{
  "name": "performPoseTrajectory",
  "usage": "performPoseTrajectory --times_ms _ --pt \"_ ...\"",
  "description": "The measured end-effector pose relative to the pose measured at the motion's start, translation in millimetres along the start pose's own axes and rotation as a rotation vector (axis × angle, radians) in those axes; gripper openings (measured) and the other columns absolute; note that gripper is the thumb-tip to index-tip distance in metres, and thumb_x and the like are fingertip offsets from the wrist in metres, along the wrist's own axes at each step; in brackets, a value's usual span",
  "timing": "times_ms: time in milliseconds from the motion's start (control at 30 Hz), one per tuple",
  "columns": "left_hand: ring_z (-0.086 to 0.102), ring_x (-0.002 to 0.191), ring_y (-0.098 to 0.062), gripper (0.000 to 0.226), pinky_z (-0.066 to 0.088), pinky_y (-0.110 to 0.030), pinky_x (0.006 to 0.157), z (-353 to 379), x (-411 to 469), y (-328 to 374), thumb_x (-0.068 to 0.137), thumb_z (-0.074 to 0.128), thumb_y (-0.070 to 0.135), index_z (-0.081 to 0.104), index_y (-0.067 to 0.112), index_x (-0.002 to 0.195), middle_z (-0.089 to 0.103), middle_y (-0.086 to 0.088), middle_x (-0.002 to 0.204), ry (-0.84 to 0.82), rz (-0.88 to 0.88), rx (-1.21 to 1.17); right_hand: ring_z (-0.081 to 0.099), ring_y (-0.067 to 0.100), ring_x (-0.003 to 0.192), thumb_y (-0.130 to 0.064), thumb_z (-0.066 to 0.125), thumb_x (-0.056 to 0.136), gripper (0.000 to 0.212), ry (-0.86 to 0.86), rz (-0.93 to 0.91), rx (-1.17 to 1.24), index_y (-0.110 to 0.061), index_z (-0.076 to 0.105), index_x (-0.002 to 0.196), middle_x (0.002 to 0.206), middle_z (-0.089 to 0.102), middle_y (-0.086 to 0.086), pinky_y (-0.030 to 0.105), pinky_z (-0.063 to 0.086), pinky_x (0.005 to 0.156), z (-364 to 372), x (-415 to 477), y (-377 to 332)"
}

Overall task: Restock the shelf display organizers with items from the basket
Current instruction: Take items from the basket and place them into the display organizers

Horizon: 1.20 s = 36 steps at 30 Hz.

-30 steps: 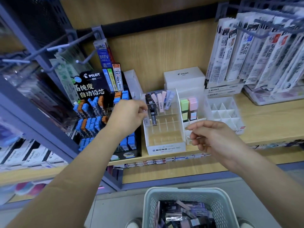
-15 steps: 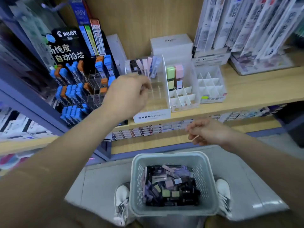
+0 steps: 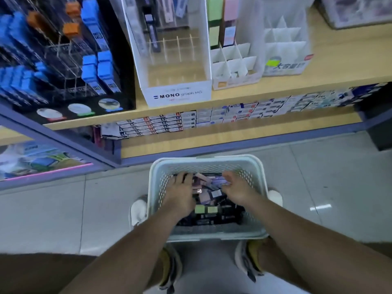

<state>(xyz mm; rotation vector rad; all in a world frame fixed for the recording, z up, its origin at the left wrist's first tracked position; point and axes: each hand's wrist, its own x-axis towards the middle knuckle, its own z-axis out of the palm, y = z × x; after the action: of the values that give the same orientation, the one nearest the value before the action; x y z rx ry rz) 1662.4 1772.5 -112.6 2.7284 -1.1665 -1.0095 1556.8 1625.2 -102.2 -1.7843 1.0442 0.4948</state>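
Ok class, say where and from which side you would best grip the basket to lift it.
Grip the basket by its broad rim at left and right, from above, fingers hooked under the lip: it stands upright, open-topped, with no handle showing.

White organizer (image 3: pixel 177 93) front label: "MONO graph MG". Other labels too blurred to read.
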Motion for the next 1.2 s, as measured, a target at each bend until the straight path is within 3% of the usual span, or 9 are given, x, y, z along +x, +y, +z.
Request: performPoseTrajectory --times_ms 67,200,267,500,667,767,933,1033,1200 --pt "0.018 0.142 -0.029 0.089 0.022 -0.035 0.116 12.5 8.3 -11.3 0.084 0.067 0.021 0.010 0.012 0.151 0.016 -0.009 0.155 -0.027 -0.023 -0.004 0.057 0.024 0.085 -0.009 0.052 0.095 0.061 -0.034 -0.009 -0.105 -0.012 0.028 0.151 0.142 0.047 0.018 0.017 0.042 0.053 10.9 17.0 13.3" --pt "0.025 0.139 -0.034 0.092 0.034 -0.040 0.109 24.7 18.2 -13.9 0.084 0.065 0.014 0.002 0.015 0.152 0.008 -0.010 0.156 -0.029 -0.023 0.072 0.042 0.034 0.131 -0.018 0.061 0.090 0.072 -0.023 -0.068 -0.343 -0.011 0.024 0.152 0.152 0.035 0.015 0.038 0.041 0.100 25.8 46.2 28.7" --pt "0.033 0.132 -0.034 0.086 0.037 -0.041 0.105 32.7 21.6 -17.3 0.083 0.065 0.015 0.010 0.014 0.150 0.020 -0.011 0.150 0.020 -0.007 0.086 0.034 0.036 0.135 -0.029 0.061 0.088 0.068 -0.032 -0.093 -0.449 -0.012 0.030 0.147 0.147 0.038 0.013 0.043 0.034 0.108 33.8 53.4 29.3" --pt "0.031 0.135 -0.032 0.080 0.031 -0.042 0.110 55.0 24.2 -20.6 0.086 0.064 0.026 0.015 0.016 0.148 0.026 -0.009 0.149 0.008 0.033 0.134 0.052 0.035 0.118 -0.037 0.065 0.089 0.067 -0.079 -0.072 -0.346 -0.012 0.032 0.142 0.140 0.043 0.016 0.043 0.048 0.091 54.1 54.5 27.8" --pt "0.050 0.111 -0.032 0.057 0.041 -0.038 0.073 48.8 19.9 -8.8 0.082 0.068 0.019 0.033 0.021 0.127 0.038 -0.009 0.129 0.036 0.032 0.131 0.055 0.032 0.119 -0.027 0.060 0.094 0.060 -0.039 -0.140 -0.274 -0.016 0.034 0.147 0.137 0.054 0.014 0.037 0.048 0.091 56.0 46.4 19.3" --pt "0.055 0.106 -0.033 0.048 0.043 -0.039 0.068 47.9 16.3 -2.0 0.084 0.064 0.012 0.037 0.014 0.124 0.039 -0.012 0.126 0.022 -0.003 0.105 0.061 0.030 0.106 -0.022 0.057 0.096 0.048 0.038 -0.150 -0.235 -0.020 0.045 0.142 0.127 0.062 0.012 0.034 0.049 0.084 54.5 41.8 18.2" --pt "0.056 0.081 -0.030 0.036 0.040 -0.034 0.060 49.3 19.8 -8.9 0.080 0.067 0.014 0.040 0.017 0.103 0.050 -0.011 0.105 0.131 -0.081 -0.152 0.060 0.027 0.073 -0.014 0.066 0.087 0.009 0.056 -0.021 0.115 -0.012 0.064 0.096 0.084 0.066 0.011 0.030 0.049 0.063 47.9 42.0 19.8" --pt "0.054 0.069 -0.023 0.026 0.035 -0.028 0.055 44.0 20.8 -6.7 0.081 0.068 0.020 0.044 0.017 0.092 0.057 -0.004 0.082 0.164 -0.186 -0.414 0.054 0.022 0.066 -0.015 0.066 0.090 0.008 -0.032 0.019 0.309 -0.013 0.066 0.097 0.080 0.063 0.012 0.029 0.042 0.059 45.3 40.3 18.4" --pt "0.052 0.054 -0.013 0.016 0.037 -0.020 0.047 23.9 18.8 -0.2 0.091 0.055 0.016 0.065 0.018 0.104 0.066 -0.004 0.077 0.101 -0.337 -0.822 0.067 0.023 0.071 -0.014 0.057 0.096 0.012 -0.089 0.089 0.549 -0.019 0.061 0.106 0.090 0.068 0.011 0.026 0.055 0.056 37.7 31.7 13.2"
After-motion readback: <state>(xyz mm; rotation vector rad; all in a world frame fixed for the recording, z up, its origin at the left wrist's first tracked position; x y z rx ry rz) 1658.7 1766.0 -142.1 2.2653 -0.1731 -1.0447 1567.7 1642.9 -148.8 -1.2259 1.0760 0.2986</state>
